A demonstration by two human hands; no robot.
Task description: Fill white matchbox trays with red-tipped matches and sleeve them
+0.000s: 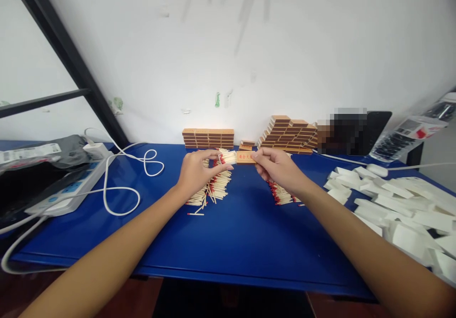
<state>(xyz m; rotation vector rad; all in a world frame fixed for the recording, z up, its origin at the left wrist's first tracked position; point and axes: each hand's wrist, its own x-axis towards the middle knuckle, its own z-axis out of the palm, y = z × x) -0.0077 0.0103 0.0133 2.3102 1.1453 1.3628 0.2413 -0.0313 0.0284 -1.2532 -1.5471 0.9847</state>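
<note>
Between thumb and fingers, my left hand grips a small white matchbox tray filled with red-tipped matches. My right hand pinches the right end of an orange matchbox sleeve with red lettering. Tray and sleeve are held end to end over the blue table, the tray's right end at the sleeve's left opening. Under my left hand lies a pile of loose matches. A second match pile is partly covered by my right hand.
Stacked matchboxes stand along the wall, with a larger stack to the right. White empty trays are heaped at the right. A phone and water bottle are behind them. A power strip and white cables occupy the left.
</note>
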